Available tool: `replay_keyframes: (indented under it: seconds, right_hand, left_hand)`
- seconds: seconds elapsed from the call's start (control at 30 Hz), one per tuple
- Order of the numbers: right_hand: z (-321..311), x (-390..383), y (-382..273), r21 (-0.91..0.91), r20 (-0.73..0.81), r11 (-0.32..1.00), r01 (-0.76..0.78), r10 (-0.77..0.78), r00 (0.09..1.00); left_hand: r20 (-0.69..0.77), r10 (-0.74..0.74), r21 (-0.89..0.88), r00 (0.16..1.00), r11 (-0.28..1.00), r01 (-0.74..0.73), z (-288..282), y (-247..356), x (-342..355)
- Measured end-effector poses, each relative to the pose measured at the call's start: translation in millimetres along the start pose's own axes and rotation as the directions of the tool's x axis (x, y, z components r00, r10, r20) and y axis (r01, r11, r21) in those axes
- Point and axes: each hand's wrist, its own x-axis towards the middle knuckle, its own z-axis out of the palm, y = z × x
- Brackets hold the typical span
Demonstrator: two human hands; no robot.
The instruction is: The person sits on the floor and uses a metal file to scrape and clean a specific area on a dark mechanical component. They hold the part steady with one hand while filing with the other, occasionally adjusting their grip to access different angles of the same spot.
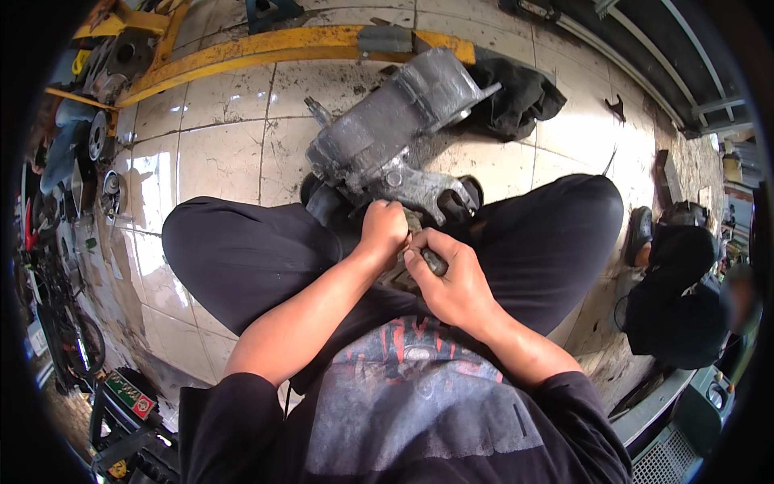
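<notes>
A grey, grimy engine casing (395, 121) lies tilted on the tiled floor between my bent legs. A forked metal bracket (423, 189) juts from its near side. My left hand (385, 228) is closed in a fist at the casing's near end, and whatever it grips is hidden. Just right of it and nearer to me, my right hand (453, 278) pinches a small, dark piece with a rounded end (435, 261). The rest of that piece disappears behind my fingers. A brownish cloth-like patch shows between and below my hands, too covered to tell.
Beyond the casing runs a yellow metal frame (314, 44), with a dark cloth (520, 97) beside it. A small forked metal part (617, 108) lies farther right. Another person (677, 290) sits at the right. Mechanical parts crowd the left wall; a green crate (685, 427) stands lower right.
</notes>
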Motion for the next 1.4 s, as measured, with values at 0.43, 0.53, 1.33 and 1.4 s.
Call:
replay_keyframes:
  seconds: [0.43, 0.53, 1.33, 1.4]
  right_hand:
    - [-5.7, -22.9, -29.5, -0.163, 0.071, 0.958, 0.238, -0.229, 0.971]
    - [0.7, -13.9, -17.1, -0.117, 0.059, 0.986, 0.123, -0.116, 0.991]
    - [-5.8, -13.1, -12.2, -0.135, 0.062, 0.974, 0.182, -0.175, 0.983]
    - [-1.0, -6.7, 0.1, -0.030, 0.028, 0.992, 0.123, -0.122, 0.992]
  left_hand:
    - [-0.014, -0.147, -0.251, 0.989, 0.958, 0.139, 6.5, 53.0, -50.7]
    - [-0.068, -0.038, -0.170, 0.997, 0.985, 0.026, 5.9, 27.5, -24.1]
    - [-0.042, -0.130, -0.239, 0.991, 0.964, 0.116, 11.8, 24.6, -25.9]
    - [-0.015, -0.146, -0.209, 0.989, 0.968, 0.140, 9.1, 18.8, -20.2]
